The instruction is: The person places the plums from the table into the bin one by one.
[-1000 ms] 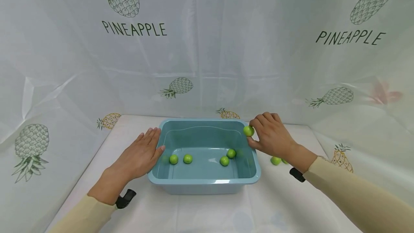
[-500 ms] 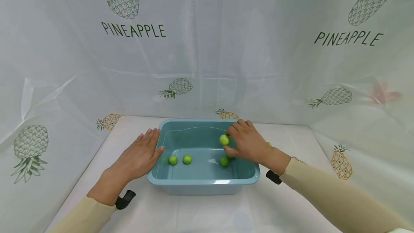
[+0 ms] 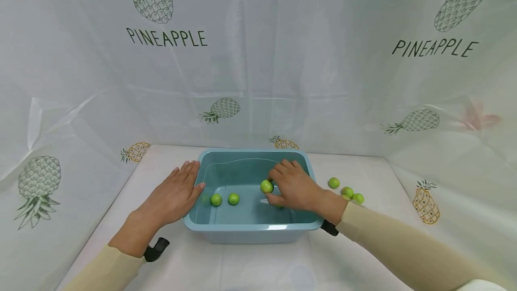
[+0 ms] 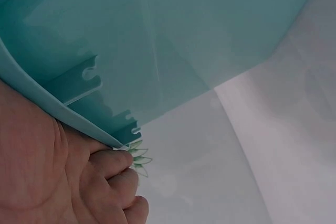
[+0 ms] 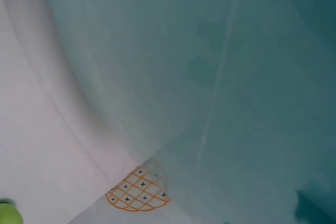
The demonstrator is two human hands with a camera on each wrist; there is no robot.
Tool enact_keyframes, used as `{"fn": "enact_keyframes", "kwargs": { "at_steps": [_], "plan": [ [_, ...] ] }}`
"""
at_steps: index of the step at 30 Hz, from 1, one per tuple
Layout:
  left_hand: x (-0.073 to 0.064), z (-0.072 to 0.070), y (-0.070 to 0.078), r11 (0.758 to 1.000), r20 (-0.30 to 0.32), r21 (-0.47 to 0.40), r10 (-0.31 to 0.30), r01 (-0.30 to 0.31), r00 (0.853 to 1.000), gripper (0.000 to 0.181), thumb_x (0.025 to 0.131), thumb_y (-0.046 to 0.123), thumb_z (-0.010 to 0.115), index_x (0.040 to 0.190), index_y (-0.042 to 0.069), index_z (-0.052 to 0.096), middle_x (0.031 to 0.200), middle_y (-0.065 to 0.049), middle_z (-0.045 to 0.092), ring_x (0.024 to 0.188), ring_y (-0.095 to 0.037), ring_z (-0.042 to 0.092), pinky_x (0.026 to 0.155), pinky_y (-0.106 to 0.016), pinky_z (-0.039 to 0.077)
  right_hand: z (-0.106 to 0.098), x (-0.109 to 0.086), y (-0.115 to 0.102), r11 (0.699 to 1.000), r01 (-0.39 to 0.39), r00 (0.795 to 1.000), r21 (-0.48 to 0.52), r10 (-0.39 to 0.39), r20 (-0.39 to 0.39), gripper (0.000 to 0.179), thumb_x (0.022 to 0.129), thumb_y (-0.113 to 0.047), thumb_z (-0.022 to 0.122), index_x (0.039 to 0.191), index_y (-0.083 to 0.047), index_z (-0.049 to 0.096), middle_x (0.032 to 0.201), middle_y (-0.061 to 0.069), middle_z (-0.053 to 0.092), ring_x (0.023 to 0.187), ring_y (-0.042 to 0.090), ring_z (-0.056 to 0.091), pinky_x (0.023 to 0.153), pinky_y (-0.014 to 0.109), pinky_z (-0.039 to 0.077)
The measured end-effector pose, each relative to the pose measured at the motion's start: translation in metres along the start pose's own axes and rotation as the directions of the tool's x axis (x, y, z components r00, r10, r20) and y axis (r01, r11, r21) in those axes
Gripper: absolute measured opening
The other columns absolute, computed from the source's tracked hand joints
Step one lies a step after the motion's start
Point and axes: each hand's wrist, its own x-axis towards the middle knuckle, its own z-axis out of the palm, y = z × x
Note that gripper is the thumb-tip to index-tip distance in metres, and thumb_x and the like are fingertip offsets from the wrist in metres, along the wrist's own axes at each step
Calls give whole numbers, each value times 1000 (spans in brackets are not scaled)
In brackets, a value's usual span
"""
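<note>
A lime [image 3: 266,187] is pinched between the thumb and fingers of my right hand [image 3: 299,187], over the inside of a blue plastic basin [image 3: 254,227]. My left hand [image 3: 173,196] lies with straight fingers along the basin's left rim; the left wrist view has this hand [image 4: 68,177] right against the rim. On the basin floor at left sit two limes, one lime [image 3: 216,200] near the wall and another lime [image 3: 233,199] beside it. Below my right hand a further lime [image 3: 279,205] barely shows, mostly hidden. The basin wall [image 5: 157,51] fills most of the right wrist view.
Right of the basin, several limes lie on the white-covered table [image 3: 262,268], among them a far lime [image 3: 334,182] and a near lime [image 3: 357,198]. A pineapple-print sheet [image 3: 303,80] hangs behind and along both sides.
My right hand has carried the lime left from the basin's right rim to above its floor, and lower. Limes on the right have come into view. The left hand stays put.
</note>
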Motion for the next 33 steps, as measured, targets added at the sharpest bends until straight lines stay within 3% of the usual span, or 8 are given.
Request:
{"fn": "enact_keyframes", "kwargs": {
  "at_steps": [15, 23, 33],
  "plan": [
    [0, 1, 0, 1000, -4, -1, 0, 0, 1000, 69, 112, 35, 48, 160, -11, 30, 166, -30, 34, 157, -48, 29, 127, -64, 27, 12, 3, -4, 1000, 19, 1000, -12, -19, -14, 33, 95, -47, 73, 105, -16, 69, 99, -3, 63, 93, 17, 52, 79, 35, 40],
    [0, 0, 0, 1000, 3, -10, -3, 3, 1000, 69, 113, 35, 47, 161, -11, 29, 167, -29, 33, 157, -48, 27, 127, -64, 26, 11, 4, -5, 999, -9, 1000, -32, 8, -18, 43, 96, -48, 72, 115, -10, 70, 106, 3, 67, 95, 21, 54, 80, 37, 43],
    [1, 0, 0, 1000, -1, -12, -1, 1, 1000, 68, 113, 34, 47, 161, -10, 29, 167, -30, 33, 157, -48, 28, 127, -64, 26, 7, 2, -2, 999, -36, 999, -16, 35, -39, 30, 97, -37, 73, 111, -11, 71, 102, 1, 68, 94, 19, 54, 79, 35, 42]
  ]
}}
